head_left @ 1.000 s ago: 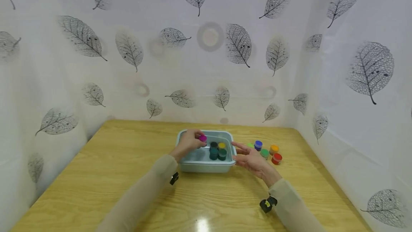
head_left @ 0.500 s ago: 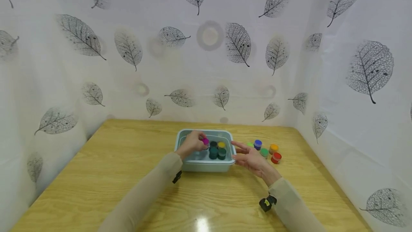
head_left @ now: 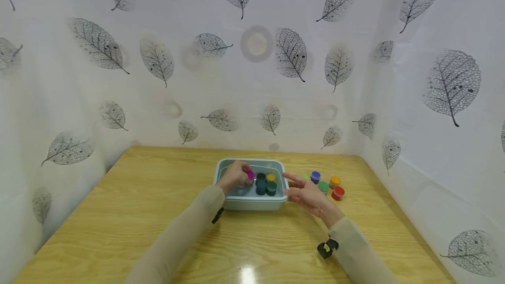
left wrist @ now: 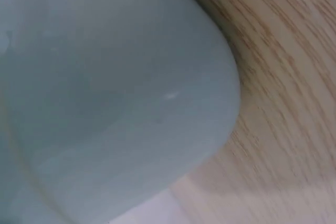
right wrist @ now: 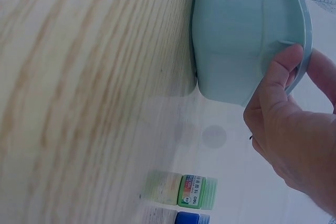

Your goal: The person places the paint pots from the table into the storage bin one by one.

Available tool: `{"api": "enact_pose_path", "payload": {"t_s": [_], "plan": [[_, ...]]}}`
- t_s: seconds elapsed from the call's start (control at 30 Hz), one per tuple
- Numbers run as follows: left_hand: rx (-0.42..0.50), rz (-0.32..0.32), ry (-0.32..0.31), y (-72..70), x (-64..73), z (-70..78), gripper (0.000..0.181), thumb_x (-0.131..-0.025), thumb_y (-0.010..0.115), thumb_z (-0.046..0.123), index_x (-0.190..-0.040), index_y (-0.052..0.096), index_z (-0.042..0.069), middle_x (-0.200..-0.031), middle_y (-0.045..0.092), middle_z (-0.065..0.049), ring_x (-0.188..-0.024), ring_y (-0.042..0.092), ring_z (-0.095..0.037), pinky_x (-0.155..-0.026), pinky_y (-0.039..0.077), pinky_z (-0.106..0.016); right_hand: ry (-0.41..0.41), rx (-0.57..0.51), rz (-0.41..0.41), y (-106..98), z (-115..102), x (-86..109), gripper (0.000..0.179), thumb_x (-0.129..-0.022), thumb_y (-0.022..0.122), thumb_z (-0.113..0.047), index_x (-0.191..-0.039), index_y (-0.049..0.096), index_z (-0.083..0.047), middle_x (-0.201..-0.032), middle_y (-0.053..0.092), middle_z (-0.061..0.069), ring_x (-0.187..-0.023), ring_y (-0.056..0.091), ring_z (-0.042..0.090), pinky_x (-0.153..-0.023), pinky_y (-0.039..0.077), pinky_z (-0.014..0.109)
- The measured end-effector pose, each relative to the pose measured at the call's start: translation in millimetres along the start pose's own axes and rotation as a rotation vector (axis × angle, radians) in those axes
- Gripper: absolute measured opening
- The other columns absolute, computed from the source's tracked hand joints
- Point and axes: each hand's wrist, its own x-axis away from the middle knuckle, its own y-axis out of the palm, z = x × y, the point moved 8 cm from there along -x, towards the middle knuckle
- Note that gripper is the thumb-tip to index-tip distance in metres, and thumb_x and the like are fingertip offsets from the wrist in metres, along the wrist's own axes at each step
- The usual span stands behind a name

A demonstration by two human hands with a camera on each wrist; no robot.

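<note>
A light blue plastic basin stands on the wooden table. My left hand reaches inside it and holds a small paint jar with a magenta lid by its top, left of the other jars. Beside it in the basin sit a black-lidded jar, a yellow-lidded jar and two dark green jars. My right hand holds the basin's right rim; in the right wrist view the rim runs between its fingers. Only the basin's wall and the table show in the left wrist view.
Right of the basin, behind my right hand, stand several paint jars: blue, orange, green, red and a partly hidden light green one. A leaf-patterned curtain surrounds the table.
My left hand has moved slightly right and down inside the basin with the magenta-lidded jar, toward the other jars. My right hand has stayed at the rim.
</note>
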Motion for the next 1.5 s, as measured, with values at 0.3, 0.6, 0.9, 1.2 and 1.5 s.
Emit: {"api": "enact_pose_path", "payload": {"t_s": [0.3,0.6,0.9,1.2,1.5], "plan": [[-0.101,0.050,-0.018,1.3,-2.6,-5.6,0.033,-0.069,0.078,-0.006,-0.101,0.071,0.002,-0.100,0.071,-0.014,-0.086,0.064,-0.024,-0.076,0.057,-0.032,0.007,0.008,0.004,0.7,1.3,0.2,0.068,-0.092,0.068,-0.006,-0.152,0.037,-0.015,-0.152,0.029,0.025,-0.114,0.058,0.027,-0.089,0.057,0.027],[-0.128,0.065,-0.002,3.4,-3.8,-3.4,0.037,-0.069,0.081,-0.003,-0.104,0.072,0.003,-0.103,0.073,-0.014,-0.092,0.065,-0.025,-0.083,0.056,-0.034,0.001,0.021,0.014,-1.3,0.5,0.1,0.068,-0.091,0.068,-0.006,-0.152,0.038,-0.014,-0.152,0.028,0.026,-0.117,0.056,0.030,-0.090,0.057,0.028],[-0.080,0.058,-0.026,1.6,-4.8,-7.1,0.035,-0.072,0.077,-0.004,-0.106,0.072,0.005,-0.107,0.071,-0.014,-0.092,0.065,-0.025,-0.081,0.056,-0.032,0.011,0.014,0.016,-0.3,0.3,-0.2,0.068,-0.091,0.068,-0.006,-0.151,0.038,-0.015,-0.152,0.029,0.025,-0.117,0.056,0.030,-0.090,0.057,0.028],[-0.029,0.067,0.006,-0.7,-2.0,-3.4,0.032,-0.074,0.074,-0.006,-0.105,0.071,0.001,-0.101,0.073,-0.016,-0.087,0.068,-0.025,-0.076,0.058,-0.032,-0.003,0.019,0.015,0.1,-2.5,0.4,0.067,-0.092,0.066,-0.006,-0.152,0.037,-0.014,-0.152,0.028,0.026,-0.120,0.054,0.032,-0.091,0.057,0.028],[0.000,0.081,-0.042,-6.6,-1.4,-4.9,0.038,-0.075,0.078,-0.002,-0.111,0.069,0.001,-0.104,0.071,-0.016,-0.084,0.068,-0.028,-0.069,0.059,-0.031,-0.005,0.010,0.010,0.3,-0.8,1.2,0.066,-0.093,0.065,-0.005,-0.152,0.037,-0.013,-0.150,0.028,0.025,-0.114,0.056,0.028,-0.087,0.057,0.026]]}}
